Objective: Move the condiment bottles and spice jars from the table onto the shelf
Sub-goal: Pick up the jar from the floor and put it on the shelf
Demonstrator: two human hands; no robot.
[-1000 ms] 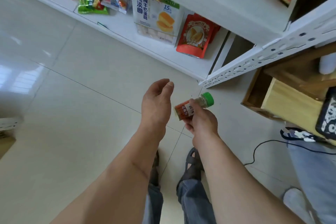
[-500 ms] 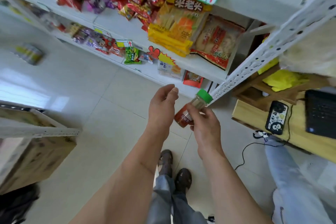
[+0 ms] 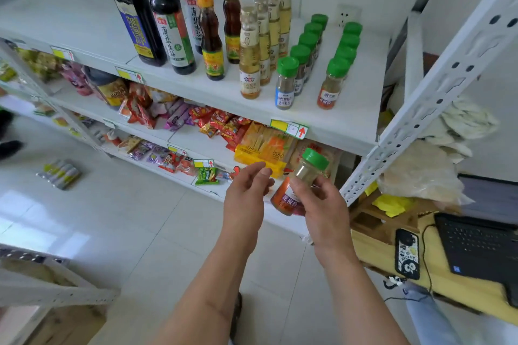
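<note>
My right hand (image 3: 322, 204) grips a spice jar (image 3: 301, 179) with a green cap and an orange-red label, tilted, below the front edge of the white shelf (image 3: 347, 120). My left hand (image 3: 246, 190) hovers just left of the jar, fingers apart, holding nothing. On the shelf stand dark sauce bottles (image 3: 168, 22), orange-capped bottles (image 3: 211, 36), pale vinegar bottles (image 3: 249, 56) and two rows of green-capped spice jars (image 3: 286, 84), (image 3: 333, 84). Bare shelf lies in front of and right of the jar rows.
Snack packets (image 3: 218, 120) fill the lower shelves. A perforated white upright (image 3: 420, 109) bounds the shelf on the right. Beyond it a yellow wooden table (image 3: 375, 252) carries a phone (image 3: 407, 253) and a laptop (image 3: 479, 252). A packet (image 3: 59, 173) lies on the tiled floor.
My view has swung up from the floor to the condiment shelf. Both hands rose with the jar, which tipped more upright in my right hand.
</note>
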